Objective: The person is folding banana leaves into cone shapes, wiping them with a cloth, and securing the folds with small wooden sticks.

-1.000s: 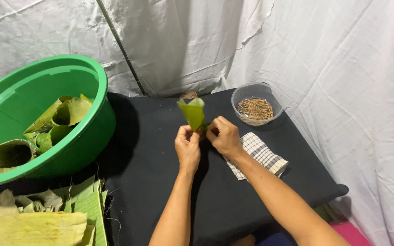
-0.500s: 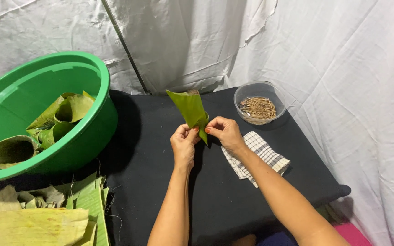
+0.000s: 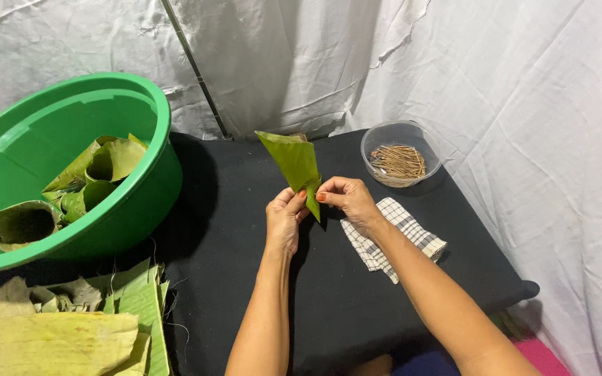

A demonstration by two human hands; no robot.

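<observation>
Your left hand and right hand are both pinching the folded green leaf — it is rising between them, tilting far-left over the black worktop.

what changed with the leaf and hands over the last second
The folded green leaf, a narrow upright cone a second ago, now shows a broader face leaning up-left. Both the left hand and right hand kept pinching its lower tip. The green basin, stick bowl and checked cloth stayed put.

A smooth, waxy green leaf cone stood over matt black cloth, with a glossy green plastic basin at 9 o'clock and a clear plastic bowl of thin wooden sticks at 2 o'clock.
</observation>
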